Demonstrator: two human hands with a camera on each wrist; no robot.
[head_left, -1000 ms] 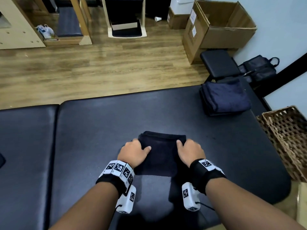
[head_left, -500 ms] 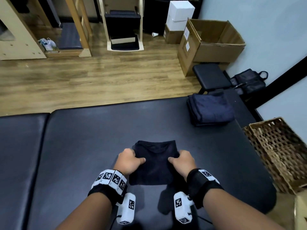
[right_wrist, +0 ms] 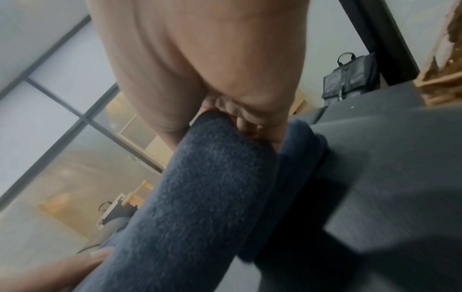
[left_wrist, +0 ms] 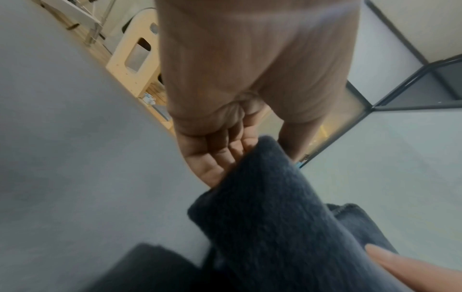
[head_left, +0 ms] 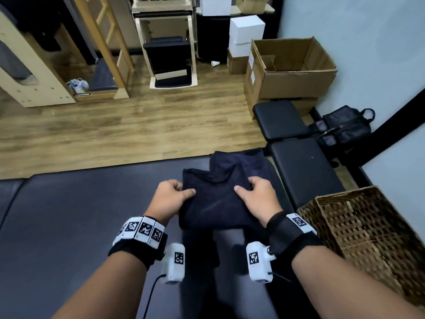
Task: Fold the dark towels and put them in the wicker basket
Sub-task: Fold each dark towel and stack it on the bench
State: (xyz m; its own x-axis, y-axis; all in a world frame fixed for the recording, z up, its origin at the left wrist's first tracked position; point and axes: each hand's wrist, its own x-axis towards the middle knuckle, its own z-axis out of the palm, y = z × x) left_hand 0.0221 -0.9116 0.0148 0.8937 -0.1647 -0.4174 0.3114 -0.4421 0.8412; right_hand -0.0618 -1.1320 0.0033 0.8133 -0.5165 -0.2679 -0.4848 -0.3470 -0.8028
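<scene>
1. Wicker basket (head_left: 368,229): sits off my right wrist, beside the table (head_left: 69,226) edge and lower than it. Open-weave walls; what shows of the inside holds nothing, and the far right of it is cut off by the frame edge.
2. Cardboard box (head_left: 296,72): on the floor well beyond my fingertips, flaps open. Only the inner walls and a folded flap are visible; the bottom is hidden from me.
3. Folded dark towel (head_left: 213,203): held between both my hands, lifted off the table with its shadow below. My left hand (head_left: 169,199) grips its left edge, thumb on top, fingers (left_wrist: 215,158) curled beneath. My right hand (head_left: 258,199) grips the right edge the same way, thumb on top, fingers (right_wrist: 252,122) wrapped under the fold.
4. Second dark towel (head_left: 250,162): lies on the table just beyond my fingertips, partly hidden behind the one I hold. From the right wrist view it sits right under my knuckles; I cannot tell if it touches them.
5. Black padded bench (head_left: 303,171): beyond and right of my right-hand fingers, between the table and the wall. It runs up to the basket's far rim.
6. Black bag (head_left: 347,125): on the floor against the wall, past the bench.
7. White boxes (head_left: 246,33): stacked left of the cardboard box, far past my fingertips.
8. Wooden frames (head_left: 46,84) stand on the floor far beyond my left hand.
</scene>
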